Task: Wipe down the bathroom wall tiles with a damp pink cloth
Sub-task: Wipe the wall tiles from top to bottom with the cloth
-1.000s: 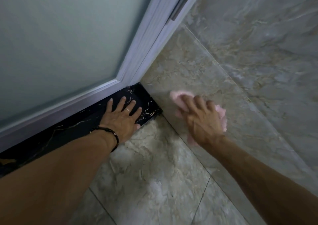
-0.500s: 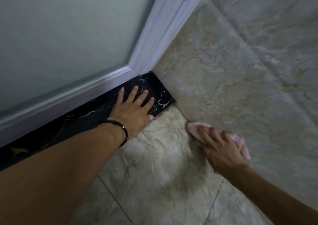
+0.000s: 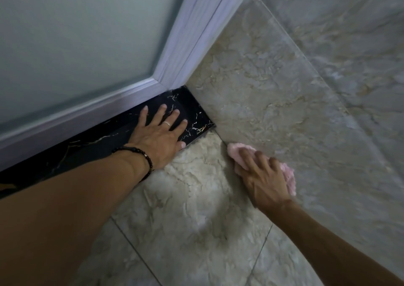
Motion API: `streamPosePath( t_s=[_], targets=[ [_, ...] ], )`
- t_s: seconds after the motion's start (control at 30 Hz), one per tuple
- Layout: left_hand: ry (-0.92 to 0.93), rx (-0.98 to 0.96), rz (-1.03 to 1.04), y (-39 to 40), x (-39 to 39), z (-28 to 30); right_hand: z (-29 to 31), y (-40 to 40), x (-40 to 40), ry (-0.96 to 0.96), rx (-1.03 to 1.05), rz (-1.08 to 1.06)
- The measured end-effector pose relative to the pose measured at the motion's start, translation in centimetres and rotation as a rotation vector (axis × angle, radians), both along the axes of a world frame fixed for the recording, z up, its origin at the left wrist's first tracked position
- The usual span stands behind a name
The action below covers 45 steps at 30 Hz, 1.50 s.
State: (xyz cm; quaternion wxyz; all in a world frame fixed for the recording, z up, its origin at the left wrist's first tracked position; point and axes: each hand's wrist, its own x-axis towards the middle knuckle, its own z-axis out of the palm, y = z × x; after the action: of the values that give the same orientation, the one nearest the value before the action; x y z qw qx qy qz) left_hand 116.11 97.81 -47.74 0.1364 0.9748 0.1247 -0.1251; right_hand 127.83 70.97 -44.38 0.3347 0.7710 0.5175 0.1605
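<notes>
My right hand (image 3: 263,179) presses a crumpled pink cloth (image 3: 288,177) against the beige marbled wall tiles (image 3: 284,102), low down where the wall meets the floor. The cloth shows past my fingertips and along the far side of my hand; the rest is hidden under the palm. My left hand (image 3: 159,137) lies flat with fingers spread on the black marbled threshold (image 3: 196,121) under the door, holding nothing. It wears a ring and a dark bead bracelet.
A frosted glass door (image 3: 76,34) with a pale frame (image 3: 196,34) fills the upper left and meets the wall in the corner. Beige marbled floor tiles (image 3: 185,198) with dark grout lines lie below my arms.
My right hand has slid the cloth down the wall from mid-tile to the bottom edge near the floor. My left hand stays planted on the threshold.
</notes>
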Motion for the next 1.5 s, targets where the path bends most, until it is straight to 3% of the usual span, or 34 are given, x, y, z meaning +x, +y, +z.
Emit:
streamPosePath(
  t_s=[0.17, 0.27, 0.4, 0.5, 0.57, 0.67, 0.7, 0.87, 0.93, 1.07, 1.13, 1.27, 1.33, 1.47, 1.5],
  targets=[
    [0.004, 0.005, -0.001, 0.0, 0.3, -0.2, -1.0, 9.0, 0.6, -0.046, -0.030, -0.095],
    [0.006, -0.002, -0.001, 0.1, 0.2, -0.2, 0.7, 8.3, 0.4, -0.058, -0.042, -0.057],
    [0.029, -0.012, -0.003, 0.0, 0.4, 0.0, 9.3, 7.4, 2.1, -0.142, 0.424, 0.102],
    [0.041, -0.025, 0.006, 0.0, 0.4, 0.0, 11.7, 8.4, 3.1, -0.287, 0.530, 0.096],
    [0.036, -0.027, 0.006, 0.1, 0.4, 0.1, 9.7, 9.4, 2.2, -0.284, 0.454, 0.101],
    [0.035, -0.036, 0.004, 0.1, 0.2, 0.4, 6.4, 10.5, 0.5, -0.054, -0.130, -0.061],
    [0.032, -0.041, 0.002, 0.1, 0.2, 0.5, 6.6, 10.5, 0.5, -0.026, -0.199, -0.110],
    [0.013, -0.045, 0.004, 0.1, 0.1, 0.2, 12.3, 12.2, 3.1, -0.268, 0.456, 0.051],
    [0.017, -0.044, 0.001, 0.1, 0.2, 0.1, 12.0, 13.2, 3.2, -0.328, 0.361, 0.068],
    [0.019, -0.051, -0.003, 0.3, 0.1, 0.3, 9.0, 14.2, 1.3, -0.172, -0.210, -0.024],
    [0.032, -0.051, -0.007, 0.3, 0.2, 0.5, 11.6, 14.5, 2.0, -0.167, -0.155, -0.043],
    [0.049, -0.049, -0.011, 0.2, 0.3, 0.5, 14.9, 16.0, 3.2, -0.358, 0.323, 0.020],
    [0.048, -0.049, -0.009, 0.2, 0.4, 0.4, 13.1, 17.9, 2.9, -0.330, 0.278, 0.018],
    [0.041, -0.048, -0.009, 0.3, 0.3, 0.4, 8.8, 19.0, 2.0, -0.132, -0.069, 0.000],
    [0.039, -0.050, -0.008, 0.3, 0.3, 0.5, 9.4, 18.5, 2.1, -0.130, -0.072, -0.001]
  ],
)
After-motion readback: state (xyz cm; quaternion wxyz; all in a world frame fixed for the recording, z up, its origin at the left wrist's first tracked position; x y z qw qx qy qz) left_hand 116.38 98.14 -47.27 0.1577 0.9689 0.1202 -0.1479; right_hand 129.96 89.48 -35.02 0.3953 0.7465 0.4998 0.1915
